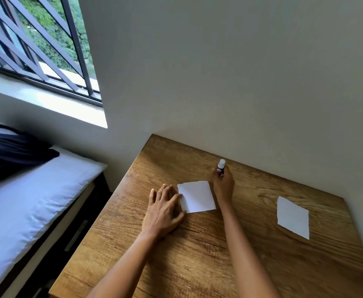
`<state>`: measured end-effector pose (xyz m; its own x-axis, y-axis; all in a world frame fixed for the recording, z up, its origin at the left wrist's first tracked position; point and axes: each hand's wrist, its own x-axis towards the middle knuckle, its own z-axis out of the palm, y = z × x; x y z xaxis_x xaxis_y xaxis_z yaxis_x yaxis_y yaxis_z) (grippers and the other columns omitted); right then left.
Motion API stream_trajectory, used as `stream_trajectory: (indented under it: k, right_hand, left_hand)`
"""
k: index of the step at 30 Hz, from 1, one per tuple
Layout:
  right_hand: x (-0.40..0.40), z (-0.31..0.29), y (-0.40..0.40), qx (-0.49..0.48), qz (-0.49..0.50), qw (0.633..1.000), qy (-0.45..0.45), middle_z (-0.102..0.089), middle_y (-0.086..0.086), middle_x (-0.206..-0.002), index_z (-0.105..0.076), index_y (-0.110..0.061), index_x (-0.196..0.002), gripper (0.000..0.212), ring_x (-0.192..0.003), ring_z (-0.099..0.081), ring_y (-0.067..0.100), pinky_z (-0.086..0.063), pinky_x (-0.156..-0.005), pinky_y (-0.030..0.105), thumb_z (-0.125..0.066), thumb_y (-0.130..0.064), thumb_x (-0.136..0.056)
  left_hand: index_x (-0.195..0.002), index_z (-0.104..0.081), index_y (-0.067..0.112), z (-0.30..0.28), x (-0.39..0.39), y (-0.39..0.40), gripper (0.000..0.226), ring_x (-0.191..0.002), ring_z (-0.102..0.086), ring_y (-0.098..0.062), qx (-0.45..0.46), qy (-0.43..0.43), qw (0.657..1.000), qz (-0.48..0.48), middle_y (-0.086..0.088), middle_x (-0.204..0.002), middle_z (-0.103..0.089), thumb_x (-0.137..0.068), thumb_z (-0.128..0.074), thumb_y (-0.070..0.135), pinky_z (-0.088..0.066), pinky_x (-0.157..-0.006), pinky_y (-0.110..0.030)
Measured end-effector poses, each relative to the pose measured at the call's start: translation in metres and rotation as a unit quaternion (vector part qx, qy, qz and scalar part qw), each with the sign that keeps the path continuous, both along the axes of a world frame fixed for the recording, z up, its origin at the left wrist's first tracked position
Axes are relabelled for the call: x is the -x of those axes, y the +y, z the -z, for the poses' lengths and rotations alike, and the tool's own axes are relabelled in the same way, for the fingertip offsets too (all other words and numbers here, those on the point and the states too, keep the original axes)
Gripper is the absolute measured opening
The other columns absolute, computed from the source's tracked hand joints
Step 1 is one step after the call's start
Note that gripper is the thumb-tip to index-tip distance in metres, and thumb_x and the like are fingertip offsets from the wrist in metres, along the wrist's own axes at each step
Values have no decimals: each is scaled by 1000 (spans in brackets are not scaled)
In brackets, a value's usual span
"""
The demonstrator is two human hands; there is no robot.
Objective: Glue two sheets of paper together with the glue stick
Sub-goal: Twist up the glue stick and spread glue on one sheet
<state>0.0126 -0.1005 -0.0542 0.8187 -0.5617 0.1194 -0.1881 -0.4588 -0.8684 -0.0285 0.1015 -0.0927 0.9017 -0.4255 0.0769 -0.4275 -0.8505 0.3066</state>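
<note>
Wooden desk [197,254] carries both sheets. Left hand [165,209], fingers spread flat, pins the near sheet [197,196], thin and apt to slide. Right hand [223,186], fingers wrapped, holds the upright glue stick [221,166], light and rigid, by its barrel. Second sheet [293,217] lies well apart.

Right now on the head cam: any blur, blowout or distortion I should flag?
Head view: wide-angle bending, table edges splay outward; window sill blown out by daylight; glue stick in the right hand soft and its label unreadable; left hand on the near sheet fairly sharp; far sheet evenly lit, no glare.
</note>
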Motion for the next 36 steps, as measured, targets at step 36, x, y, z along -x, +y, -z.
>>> stream_trajectory:
  k: [36]
  right_hand:
    - [8,-10,59,72,-157,984,44,-70,-2,-84,-69,-13,-91,22,-74,-60,3,-39,-65,5,-72,-29,-77]
  left_hand:
    - [-142,-25,35,-2,-2,-3,71,-146,2,-28,-33,-13,999,1,-11,-157,-11,-82,-19,71,18,-110,-51]
